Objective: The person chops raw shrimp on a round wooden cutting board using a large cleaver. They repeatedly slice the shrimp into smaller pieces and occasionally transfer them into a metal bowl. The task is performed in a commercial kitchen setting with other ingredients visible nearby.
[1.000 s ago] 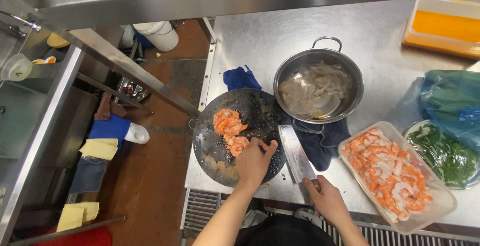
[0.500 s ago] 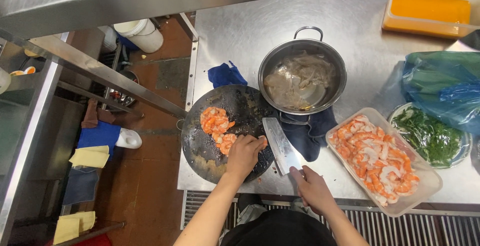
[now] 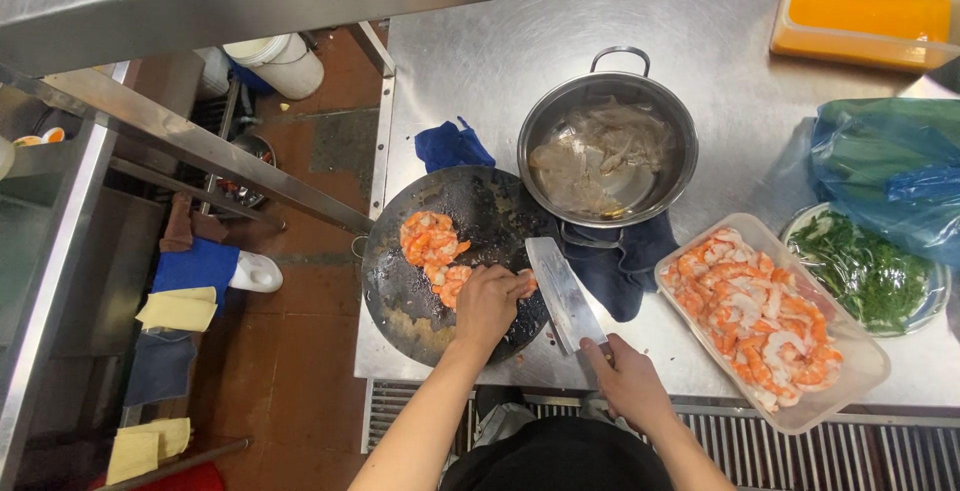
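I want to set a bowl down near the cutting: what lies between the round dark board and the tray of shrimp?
In the head view, the cleaver held by the right hand and a dark blue cloth lie between the round dark board and the shrimp tray.

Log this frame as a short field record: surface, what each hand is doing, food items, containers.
surface: steel table
left hand: pressing on shrimp on the round dark board
right hand: gripping the cleaver, blade resting on the board beside the left hand
pot: metal, holding pale pieces, standing on a dark blue cloth
tray: clear plastic, full of peeled shrimp
greens: in a bowl beside a green bag
far corner: orange-filled tub
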